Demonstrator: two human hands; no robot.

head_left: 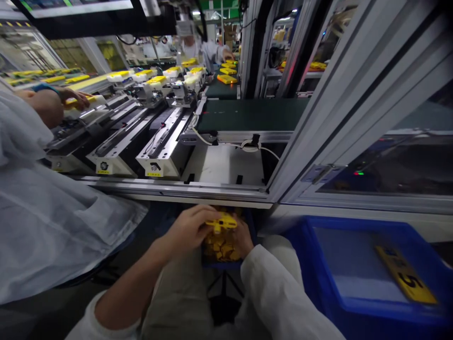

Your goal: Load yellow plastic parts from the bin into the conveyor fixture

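Observation:
Between my two hands is a small yellow plastic part (223, 222) with dark openings along its near edge. My left hand (191, 227) grips it from the left, fingers closed over its top and side. At its right end is my right hand (243, 236), its fingers bent against the part and partly hidden. Directly below, between my knees, a blue bin (220, 265) holds many small yellow pieces (221, 248). The part is held above these pieces.
A blue crate (318, 269) with a yellow plate marked 5 (410, 278) stands at my right. Ahead are a metal bench edge (212, 196), a dark green conveyor (251, 114) and rails bearing yellow parts. A co-worker in a white coat (53, 222) is close on my left.

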